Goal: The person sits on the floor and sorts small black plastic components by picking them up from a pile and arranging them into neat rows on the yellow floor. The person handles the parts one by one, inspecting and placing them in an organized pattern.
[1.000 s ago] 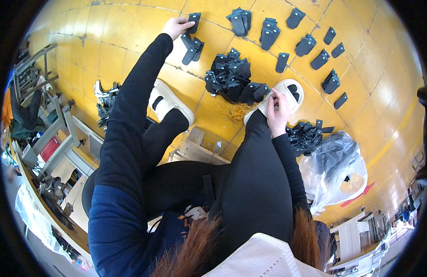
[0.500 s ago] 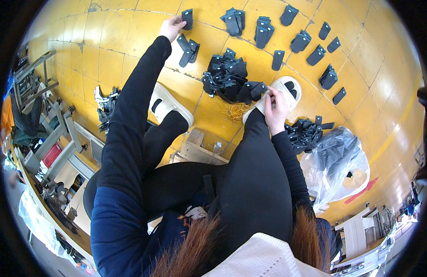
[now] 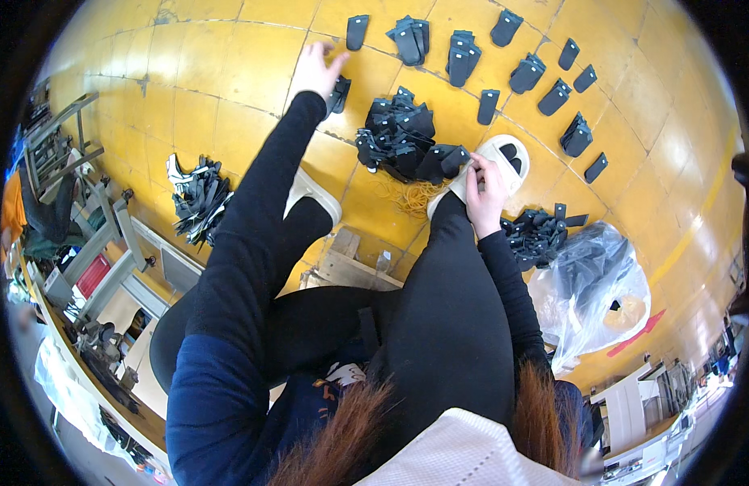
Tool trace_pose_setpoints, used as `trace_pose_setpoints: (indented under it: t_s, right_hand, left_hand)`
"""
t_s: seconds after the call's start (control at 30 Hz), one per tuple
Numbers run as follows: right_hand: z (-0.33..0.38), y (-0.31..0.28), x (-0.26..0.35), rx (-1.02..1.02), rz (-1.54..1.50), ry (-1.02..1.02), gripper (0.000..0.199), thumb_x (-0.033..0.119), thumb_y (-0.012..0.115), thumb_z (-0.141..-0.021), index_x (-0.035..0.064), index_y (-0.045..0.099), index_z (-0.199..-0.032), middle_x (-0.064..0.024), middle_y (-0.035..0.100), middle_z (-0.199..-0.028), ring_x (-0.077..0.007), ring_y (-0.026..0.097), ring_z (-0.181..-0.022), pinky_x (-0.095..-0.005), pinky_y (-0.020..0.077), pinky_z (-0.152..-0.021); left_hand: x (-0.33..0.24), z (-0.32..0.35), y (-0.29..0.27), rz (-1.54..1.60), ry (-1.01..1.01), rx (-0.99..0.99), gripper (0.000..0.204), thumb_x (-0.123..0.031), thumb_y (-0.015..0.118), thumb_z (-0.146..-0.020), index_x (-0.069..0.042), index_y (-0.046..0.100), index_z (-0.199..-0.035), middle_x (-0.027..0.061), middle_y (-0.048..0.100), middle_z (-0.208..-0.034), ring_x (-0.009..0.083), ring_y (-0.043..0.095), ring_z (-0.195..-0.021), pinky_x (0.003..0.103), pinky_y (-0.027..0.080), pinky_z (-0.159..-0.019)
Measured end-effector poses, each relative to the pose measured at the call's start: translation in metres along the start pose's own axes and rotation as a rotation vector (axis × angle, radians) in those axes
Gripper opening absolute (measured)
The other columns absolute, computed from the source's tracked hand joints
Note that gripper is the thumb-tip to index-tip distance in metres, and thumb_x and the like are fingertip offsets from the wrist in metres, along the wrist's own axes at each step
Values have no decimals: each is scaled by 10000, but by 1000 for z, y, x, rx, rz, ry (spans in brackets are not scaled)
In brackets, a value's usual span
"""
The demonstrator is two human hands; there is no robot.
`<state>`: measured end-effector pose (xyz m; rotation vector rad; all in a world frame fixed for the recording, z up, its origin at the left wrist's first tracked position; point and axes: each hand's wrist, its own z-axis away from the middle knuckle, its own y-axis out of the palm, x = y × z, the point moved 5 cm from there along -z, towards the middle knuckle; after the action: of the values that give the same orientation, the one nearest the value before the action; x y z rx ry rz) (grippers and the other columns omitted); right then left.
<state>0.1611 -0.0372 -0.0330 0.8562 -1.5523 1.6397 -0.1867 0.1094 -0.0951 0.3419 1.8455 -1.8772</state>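
Above the yellow floor my left hand [image 3: 316,71] is open, its thumb and fingers apart with nothing between them. It hovers over a small group of dark fabric-like pieces [image 3: 338,95] and partly hides them. Just beyond its fingertips, a single dark piece with a small pale label [image 3: 357,32] lies flat. My right hand [image 3: 485,190] is closed in a pinch by my right shoe, at the edge of a heaped pile of dark pieces [image 3: 399,125]. What lies between its fingertips, if anything, is too small to make out.
Several stacks of dark pieces [image 3: 463,61] lie across the floor ahead. Yellow rubber bands [image 3: 411,197] sit below the pile. Another dark heap [image 3: 536,235] and a clear plastic bag [image 3: 593,283] are at right; black-and-white strips [image 3: 200,198] are at left. A wooden stool [image 3: 350,267] stands between my legs.
My left hand has let go of a dark piece, which now lies on the floor farther right, and has drawn back toward me with its fingers spread. The right hand has stayed in place.
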Motion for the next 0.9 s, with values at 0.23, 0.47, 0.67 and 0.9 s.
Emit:
trace_pose_setpoints:
  t_s: [0.23,0.47,0.67,0.9]
  right_hand:
    - [0,3,0,0,-40,2,234,-31,582,-799,30,605,-1024,-76,566,-770,-164,533,-626,-271,443,-579]
    - [1,-1,0,-2,-46,13,239,-30,584,-799,33,608,-1028,-73,569,-773,-163,533,-630,-270,447,-588]
    - [1,-2,-3,-28,-68,-7,215,-50,573,-812,17,610,-1013,-58,556,-794,-113,507,-606,-232,422,-570]
    - [1,0,-4,-9,-32,-32,230,-35,581,-807,29,616,-1025,-52,566,-794,-116,509,-604,-241,424,-576]
  left_hand:
    - [27,82,19,276,-259,-163,500,-206,835,-615,-32,572,-1003,30,494,-782,142,471,-690,269,452,-668]
    - [38,115,24,296,-450,13,478,-170,813,-634,-35,576,-1026,57,529,-854,149,524,-628,278,481,-640]
    - [20,112,6,139,-492,21,230,-191,736,-715,-6,649,-821,131,655,-859,195,640,-683,305,504,-650]
    - [7,127,-1,191,-327,-155,220,-144,653,-771,-14,517,-657,103,608,-784,186,604,-767,268,457,-722]
